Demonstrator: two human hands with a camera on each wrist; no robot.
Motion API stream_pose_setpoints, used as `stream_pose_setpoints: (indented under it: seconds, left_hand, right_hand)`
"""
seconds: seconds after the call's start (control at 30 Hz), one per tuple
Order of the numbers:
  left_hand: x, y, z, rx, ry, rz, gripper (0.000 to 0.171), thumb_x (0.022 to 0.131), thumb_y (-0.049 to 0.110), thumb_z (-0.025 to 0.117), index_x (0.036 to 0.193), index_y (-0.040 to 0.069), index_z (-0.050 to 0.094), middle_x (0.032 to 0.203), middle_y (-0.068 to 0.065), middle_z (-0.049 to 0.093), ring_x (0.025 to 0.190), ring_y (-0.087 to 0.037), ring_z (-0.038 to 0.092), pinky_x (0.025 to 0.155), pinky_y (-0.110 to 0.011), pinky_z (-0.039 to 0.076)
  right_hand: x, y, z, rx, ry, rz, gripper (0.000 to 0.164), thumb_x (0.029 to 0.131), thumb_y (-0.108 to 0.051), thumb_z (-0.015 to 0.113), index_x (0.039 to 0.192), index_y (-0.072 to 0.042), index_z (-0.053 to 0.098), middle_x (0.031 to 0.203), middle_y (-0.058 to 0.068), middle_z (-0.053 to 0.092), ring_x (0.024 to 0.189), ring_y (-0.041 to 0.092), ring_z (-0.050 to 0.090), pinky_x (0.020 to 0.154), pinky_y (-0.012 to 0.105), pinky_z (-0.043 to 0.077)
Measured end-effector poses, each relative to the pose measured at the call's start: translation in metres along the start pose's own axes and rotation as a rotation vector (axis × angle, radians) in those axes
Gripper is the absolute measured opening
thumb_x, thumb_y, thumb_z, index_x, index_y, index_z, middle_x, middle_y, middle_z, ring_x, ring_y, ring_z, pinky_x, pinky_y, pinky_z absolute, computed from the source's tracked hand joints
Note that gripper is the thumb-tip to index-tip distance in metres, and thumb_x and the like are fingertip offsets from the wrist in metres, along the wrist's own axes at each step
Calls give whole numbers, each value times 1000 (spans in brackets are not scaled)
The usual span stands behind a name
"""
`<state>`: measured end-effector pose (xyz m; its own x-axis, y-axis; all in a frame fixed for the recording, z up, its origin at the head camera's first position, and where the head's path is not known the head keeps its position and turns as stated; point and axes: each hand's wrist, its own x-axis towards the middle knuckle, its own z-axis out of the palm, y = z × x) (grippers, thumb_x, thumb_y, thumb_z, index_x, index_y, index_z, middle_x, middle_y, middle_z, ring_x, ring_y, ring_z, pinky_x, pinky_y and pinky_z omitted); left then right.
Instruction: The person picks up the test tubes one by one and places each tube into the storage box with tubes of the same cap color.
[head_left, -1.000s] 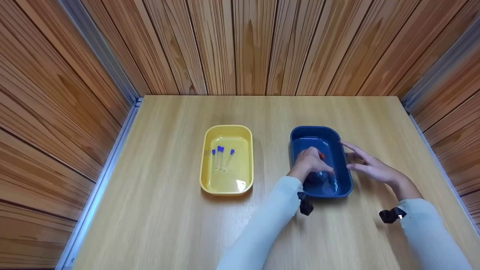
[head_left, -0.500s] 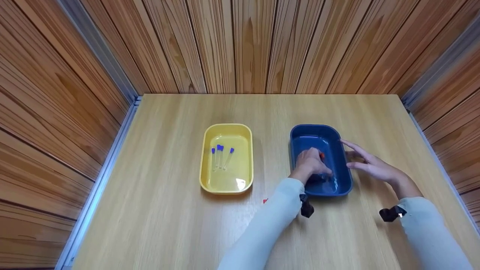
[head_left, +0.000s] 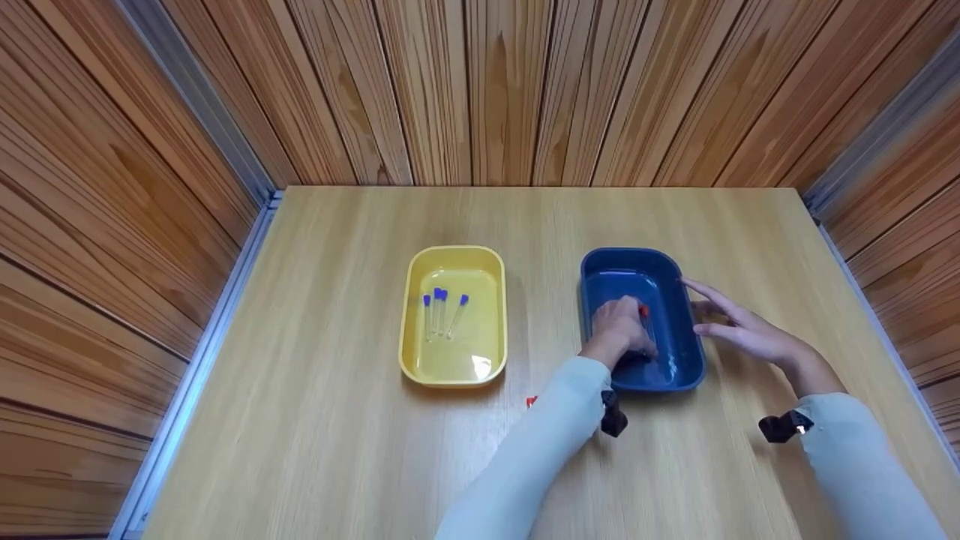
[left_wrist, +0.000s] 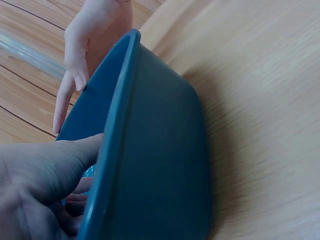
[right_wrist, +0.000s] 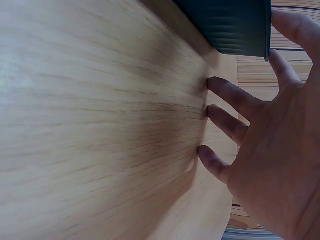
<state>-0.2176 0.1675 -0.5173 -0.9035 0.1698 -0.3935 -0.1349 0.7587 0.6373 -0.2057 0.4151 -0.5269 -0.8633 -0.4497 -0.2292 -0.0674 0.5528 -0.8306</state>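
My left hand (head_left: 619, 324) reaches down into the blue tray (head_left: 632, 259). Beside its fingers lies a clear tube with a red cap (head_left: 643, 310). In the left wrist view the thumb (left_wrist: 87, 150) points over the near wall and the other fingers bend below it; whether they pinch a tube is hidden. My right hand (head_left: 742, 328) is spread at the tray's right side, thumb and index finger touching the rim. In the right wrist view its other fingertips (right_wrist: 216, 85) reach down to the tabletop. Several clear tubes with blue caps (head_left: 443, 295) lie in the yellow tray (head_left: 452, 379).
A small red piece (head_left: 531, 402) shows on the wooden table (head_left: 337, 337) at the edge of my left sleeve (head_left: 551, 420), which hides the rest of it. Wood-panelled walls (head_left: 502, 97) and metal rails (head_left: 202, 352) enclose the table.
My left thumb has drawn in toward the other fingers inside the blue tray, uncovering more of the red-capped tube. The red piece by my left sleeve has come into sight. My right hand stays put.
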Motion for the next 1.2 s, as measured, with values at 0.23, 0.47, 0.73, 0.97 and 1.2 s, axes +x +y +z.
stream_pose_setpoints:
  seconds: [0.23,0.47,0.73,0.97,1.2]
  left_hand:
    - [1,0,1,6,2,7,56,80,30,106,125,21,74,118,4,79,101,-14,64,109,-29,60]
    - [-4,1,-2,15,-12,17,50,83,34,103,121,22,72,106,4,74,93,-13,62,100,-27,62]
    - [-9,5,-15,84,-11,85,70,87,47,98,147,30,67,135,10,77,118,-11,69,113,-30,59]
    - [-15,-7,-26,118,37,242,78,92,59,89,160,34,60,152,8,74,129,-10,72,112,-30,61]
    - [-35,-20,-41,125,43,386,78,96,61,83,163,33,56,156,5,71,139,-12,70,116,-33,60]
  right_hand:
    - [0,1,-2,-11,-1,-4,78,118,-21,55,183,-18,11,187,30,15,164,69,26,121,96,17]
    - [-1,1,-3,-11,1,-9,78,118,-21,54,183,-18,10,187,30,15,165,69,25,121,96,17]
    - [-1,2,0,-11,-1,-28,78,118,-19,53,183,-19,9,188,29,16,165,68,28,123,95,18]
    - [0,1,2,-42,4,-52,77,118,-19,54,182,-14,11,187,30,15,163,69,29,122,95,20]
    - [-2,1,-1,-34,3,-42,77,118,-18,54,182,-16,10,186,31,17,163,69,28,122,95,19]
